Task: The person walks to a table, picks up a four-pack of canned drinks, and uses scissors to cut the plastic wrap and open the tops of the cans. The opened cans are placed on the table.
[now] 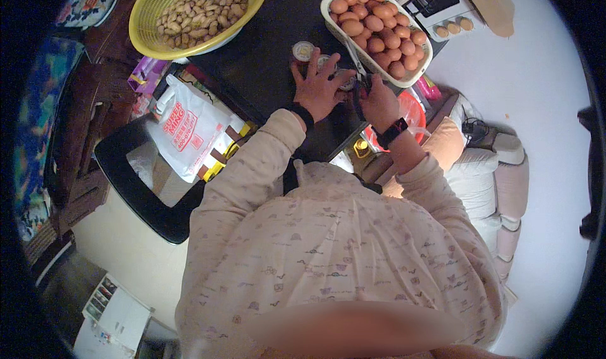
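Note:
My left hand (318,88) is spread over a few small round sealed cups, its fingers apart and touching or hovering just above them. One cup (302,51) shows beyond the index finger; another cup (346,80) sits near the thumb, and a third, between the fingers, is partly covered. In my right hand (382,104) is a pair of scissors (358,65) with dark handles, its metal blades pointing away beside an egg basket. All of this is over a black tabletop (270,70). What the cups contain cannot be made out.
The white plastic basket (423,72) at the back right is heaped with brown eggs (374,23). At the back left stands a yellow colander (142,32) of peanuts (201,15). A white plastic bag (189,131) rests by a black chair (137,207). A red bag-lined bin (412,117) is below the table's right edge.

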Motion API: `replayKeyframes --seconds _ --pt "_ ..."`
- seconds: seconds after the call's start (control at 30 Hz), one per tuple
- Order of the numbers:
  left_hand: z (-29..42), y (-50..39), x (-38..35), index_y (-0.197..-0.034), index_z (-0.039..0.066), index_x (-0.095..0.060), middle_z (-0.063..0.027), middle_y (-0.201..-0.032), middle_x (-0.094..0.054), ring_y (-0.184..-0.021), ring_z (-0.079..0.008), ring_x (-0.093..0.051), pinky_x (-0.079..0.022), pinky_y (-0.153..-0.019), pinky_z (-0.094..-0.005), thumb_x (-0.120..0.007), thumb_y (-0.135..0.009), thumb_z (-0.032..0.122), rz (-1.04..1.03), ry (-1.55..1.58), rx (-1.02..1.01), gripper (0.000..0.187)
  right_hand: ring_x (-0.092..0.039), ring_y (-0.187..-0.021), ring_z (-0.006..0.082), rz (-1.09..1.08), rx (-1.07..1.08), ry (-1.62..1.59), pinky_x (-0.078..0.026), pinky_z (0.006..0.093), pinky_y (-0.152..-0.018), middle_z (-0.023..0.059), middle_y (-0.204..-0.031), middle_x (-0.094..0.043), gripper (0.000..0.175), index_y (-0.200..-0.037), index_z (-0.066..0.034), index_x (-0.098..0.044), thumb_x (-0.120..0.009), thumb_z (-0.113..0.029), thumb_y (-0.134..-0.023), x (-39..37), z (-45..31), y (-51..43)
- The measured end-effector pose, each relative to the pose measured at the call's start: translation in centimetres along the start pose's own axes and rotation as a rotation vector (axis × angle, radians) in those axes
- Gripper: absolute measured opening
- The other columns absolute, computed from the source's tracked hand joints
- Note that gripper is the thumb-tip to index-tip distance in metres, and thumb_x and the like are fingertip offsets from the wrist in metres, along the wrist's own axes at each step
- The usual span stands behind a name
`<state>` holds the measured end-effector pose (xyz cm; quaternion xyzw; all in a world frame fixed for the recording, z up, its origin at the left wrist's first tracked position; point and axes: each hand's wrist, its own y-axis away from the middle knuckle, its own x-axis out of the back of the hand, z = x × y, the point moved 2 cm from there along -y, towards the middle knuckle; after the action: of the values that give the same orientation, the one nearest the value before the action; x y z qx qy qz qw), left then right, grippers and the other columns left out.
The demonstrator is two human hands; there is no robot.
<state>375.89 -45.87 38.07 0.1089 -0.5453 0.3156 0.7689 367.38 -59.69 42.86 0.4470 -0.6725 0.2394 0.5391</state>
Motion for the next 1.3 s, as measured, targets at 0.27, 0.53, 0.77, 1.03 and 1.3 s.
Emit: replayKeyframes --seconds 0.27,0.53,0.77,1.03,1.3 --pt "-0.3 -1.9 -0.1 -0.127 0.039 -0.054 -0.0053 -0.146 -0.031 -0.142 -0.0385 -0.008 -0.015 -0.094 -0.0819 -0.069 -0.075 0.049 0.012 -0.031 -0.054 0.056 -0.062 -0.076 0.0402 0.004 0.116 0.052 -0.048 0.0509 -0.067 0.0182 -0.08 -0.065 0.034 -0.096 -0.006 -0.045 -0.065 -0.024 -0.076 0.5 0.5 0.8" --pt "0.1 -1.2 0.6 -0.13 0.04 -0.051 -0.0043 -0.148 -0.03 -0.142 -0.0408 -0.008 -0.01 -0.095 -0.0812 -0.067 -0.075 0.049 -0.063 -0.059 -0.014 0.058 -0.06 -0.076 0.0399 0.112 0.287 -0.053 -0.046 0.0499 -0.069 0.0167 -0.082 -0.064 0.035 -0.095 -0.0078 -0.045 -0.068 -0.021 -0.073 0.1 1.7 1.3" --pt "1.9 -3.3 1.3 -0.112 0.024 -0.061 -0.0026 -0.121 -0.053 -0.131 -0.0302 -0.036 -0.008 -0.098 -0.0784 -0.069 -0.072 0.038 -0.059 -0.023 -0.139 0.042 -0.061 -0.077 0.0428 0.079 -0.036 -0.355 -0.047 0.0496 -0.062 0.0208 -0.078 -0.063 0.033 -0.1 -0.0049 -0.046 -0.067 -0.02 -0.079 -0.5 4.5 2.0" --pt "2.7 -5.1 1.2 -0.097 0.021 -0.067 0.0009 -0.105 -0.06 -0.108 -0.0246 -0.055 -0.016 -0.106 -0.0665 -0.066 -0.071 0.028 -0.196 0.087 -0.195 0.027 -0.058 -0.068 0.0145 0.115 -0.11 -0.826 -0.046 0.0296 -0.062 0.0049 -0.072 -0.059 0.032 -0.089 -0.0028 -0.056 -0.077 -0.024 -0.078 0.6 6.6 4.7" --pt "2.8 -5.6 0.8 -0.087 0.02 -0.064 0.001 -0.096 -0.06 -0.101 -0.024 -0.056 -0.023 -0.101 -0.0579 -0.066 -0.069 0.027 -0.211 0.071 -0.203 0.019 -0.052 -0.056 0.0093 -0.391 -0.362 -1.332 -0.042 0.0239 -0.05 -0.0032 -0.066 -0.05 0.041 -0.087 -0.0056 -0.054 -0.071 -0.043 -0.083 2.2 5.4 8.1"
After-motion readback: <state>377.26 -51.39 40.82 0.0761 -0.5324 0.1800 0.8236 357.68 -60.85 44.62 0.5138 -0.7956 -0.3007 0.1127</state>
